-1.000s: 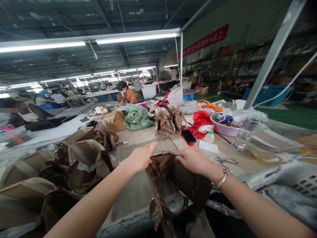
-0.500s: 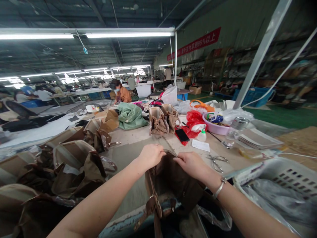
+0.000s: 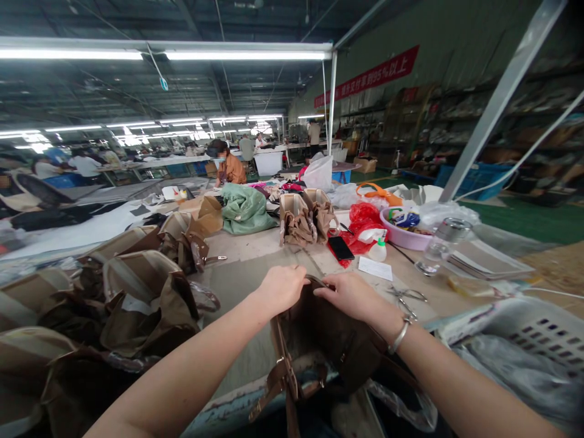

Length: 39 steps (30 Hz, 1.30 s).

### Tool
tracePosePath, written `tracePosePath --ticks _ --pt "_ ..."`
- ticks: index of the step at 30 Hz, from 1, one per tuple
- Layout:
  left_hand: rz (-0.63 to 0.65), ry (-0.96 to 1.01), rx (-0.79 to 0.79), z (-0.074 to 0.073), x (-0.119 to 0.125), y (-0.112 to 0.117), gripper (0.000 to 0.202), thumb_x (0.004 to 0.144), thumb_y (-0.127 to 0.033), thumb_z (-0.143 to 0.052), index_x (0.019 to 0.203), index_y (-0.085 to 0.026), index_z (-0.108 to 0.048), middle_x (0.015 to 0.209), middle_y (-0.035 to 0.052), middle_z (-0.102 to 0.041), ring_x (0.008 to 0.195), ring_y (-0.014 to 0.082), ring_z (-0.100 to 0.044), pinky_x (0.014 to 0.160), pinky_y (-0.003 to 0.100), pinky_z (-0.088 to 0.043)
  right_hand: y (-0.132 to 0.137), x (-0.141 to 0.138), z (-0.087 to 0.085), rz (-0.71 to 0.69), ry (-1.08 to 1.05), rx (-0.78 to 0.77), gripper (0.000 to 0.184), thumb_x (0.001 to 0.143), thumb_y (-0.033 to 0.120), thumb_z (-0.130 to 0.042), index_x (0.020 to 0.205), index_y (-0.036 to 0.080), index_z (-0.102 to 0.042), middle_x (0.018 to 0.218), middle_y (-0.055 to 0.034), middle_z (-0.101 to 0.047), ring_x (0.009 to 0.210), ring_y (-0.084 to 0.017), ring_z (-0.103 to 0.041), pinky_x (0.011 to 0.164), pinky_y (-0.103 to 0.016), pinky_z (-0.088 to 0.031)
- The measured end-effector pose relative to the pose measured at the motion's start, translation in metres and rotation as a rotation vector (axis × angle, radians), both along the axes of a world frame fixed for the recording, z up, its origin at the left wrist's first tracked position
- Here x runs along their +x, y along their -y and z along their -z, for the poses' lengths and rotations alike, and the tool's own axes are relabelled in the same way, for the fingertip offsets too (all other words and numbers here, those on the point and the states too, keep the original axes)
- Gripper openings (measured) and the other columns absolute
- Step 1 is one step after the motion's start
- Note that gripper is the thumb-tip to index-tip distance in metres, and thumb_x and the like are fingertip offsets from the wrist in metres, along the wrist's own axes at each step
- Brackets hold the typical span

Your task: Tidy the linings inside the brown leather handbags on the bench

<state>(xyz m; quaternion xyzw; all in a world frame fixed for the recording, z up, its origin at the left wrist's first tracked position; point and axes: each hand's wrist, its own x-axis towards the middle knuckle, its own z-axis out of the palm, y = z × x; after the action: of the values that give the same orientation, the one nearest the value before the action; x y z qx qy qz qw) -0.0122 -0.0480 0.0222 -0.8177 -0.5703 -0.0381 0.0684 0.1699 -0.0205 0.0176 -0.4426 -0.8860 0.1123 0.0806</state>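
A dark brown bag (image 3: 337,334) with straps and metal buckles hangs over the table's front edge, close to my body. My left hand (image 3: 283,289) is closed on the left part of its upper rim. On the right part of that rim, my right hand (image 3: 349,295) pinches the edge between thumb and fingers. A short stretch of rim shows between the two hands. The bag's lower part is in shadow and partly hidden by my right forearm.
Several brown bags (image 3: 141,277) crowd the left side. A green cloth bundle (image 3: 246,210), a phone (image 3: 340,248), a glue bottle (image 3: 378,250), scissors (image 3: 407,298) and a glass jar (image 3: 442,243) lie beyond my hands. A white basket (image 3: 538,331) stands right. A co-worker (image 3: 232,164) sits further back.
The view has shifted slightly, so the surroundings sit a little further right. My right fingers have moved slightly along the bag's rim; both hands still hold it.
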Motion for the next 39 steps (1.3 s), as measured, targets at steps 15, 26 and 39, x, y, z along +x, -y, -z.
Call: tracePosePath --ticks 15,26,39 --pt "-0.052 0.047 0.008 0.004 0.007 -0.006 0.027 0.089 -0.033 -0.034 0.09 -0.015 -0.054 0.084 0.0097 -0.061 0.076 0.0222 -0.061 0.066 0.033 -0.048 -0.004 -0.012 0.007 0.076 0.085 0.095 0.039 0.086 0.044 -0.038 0.077 0.022 -0.068 0.078 -0.0049 -0.069 0.071 -0.016 -0.059 0.061 -0.024 -0.035" --pt "-0.099 0.082 -0.008 0.006 0.01 -0.008 0.026 0.088 -0.033 -0.035 0.089 -0.016 -0.054 0.086 0.0091 -0.062 0.077 0.0214 -0.061 0.067 0.033 -0.047 -0.006 -0.009 0.002 0.004 -0.034 -0.026 0.038 0.083 0.05 -0.04 0.083 0.022 -0.066 0.072 -0.0021 -0.067 0.064 -0.014 -0.057 0.055 -0.023 -0.032" --pt "-0.124 0.258 -0.003 0.003 -0.008 0.005 0.06 0.068 -0.048 -0.061 0.115 -0.019 -0.038 0.114 0.0089 -0.052 0.093 0.0235 -0.058 0.076 0.032 -0.046 -0.011 -0.02 0.0 0.102 0.165 0.107 0.04 0.087 0.039 -0.034 0.077 0.019 -0.067 0.078 -0.0071 -0.068 0.072 -0.017 -0.06 0.062 -0.024 -0.037"
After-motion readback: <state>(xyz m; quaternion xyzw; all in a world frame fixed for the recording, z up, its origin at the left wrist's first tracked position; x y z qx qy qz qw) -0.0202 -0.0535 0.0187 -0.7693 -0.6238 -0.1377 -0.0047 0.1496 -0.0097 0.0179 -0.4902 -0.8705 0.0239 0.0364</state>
